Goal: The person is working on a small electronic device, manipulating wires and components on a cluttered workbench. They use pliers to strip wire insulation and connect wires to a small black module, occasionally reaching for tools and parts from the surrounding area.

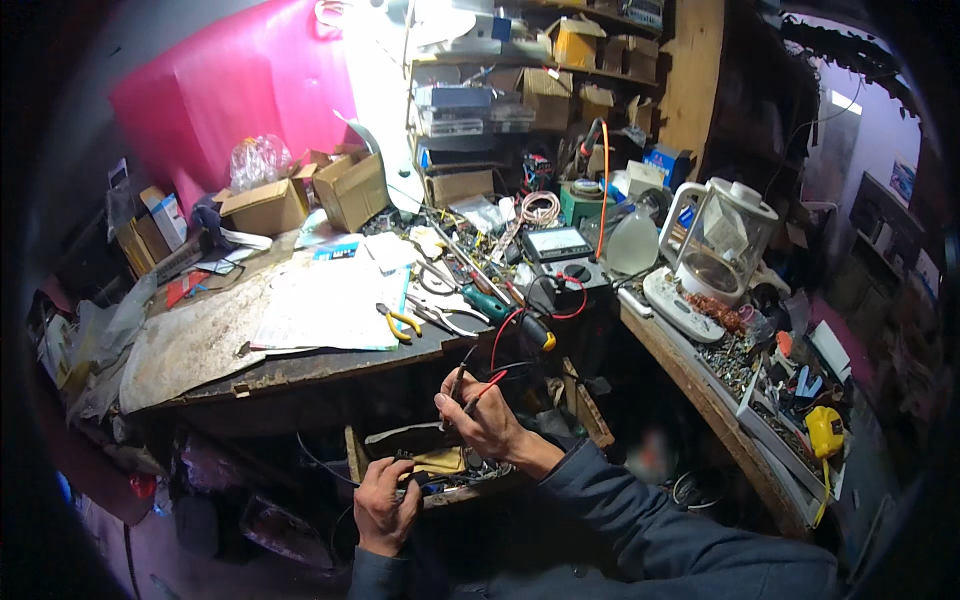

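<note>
In my right hand are the test probes of a multimeter, one black probe and one red probe, pinched between the fingers. My left hand is lower and to the left, fingers curled round a small dark part whose kind I cannot make out. The right hand is above and apart from it. A black analog multimeter stands on the bench, with the red lead running from it towards the probes. Below the hands, an open drawer holds a yellow item and small parts.
Yellow-handled pliers and a green-handled screwdriver lie near the bench's front edge beside paper sheets. To the right, a side bench carries a clear appliance jug, many loose screws and a yellow tape measure. Cardboard boxes stand behind.
</note>
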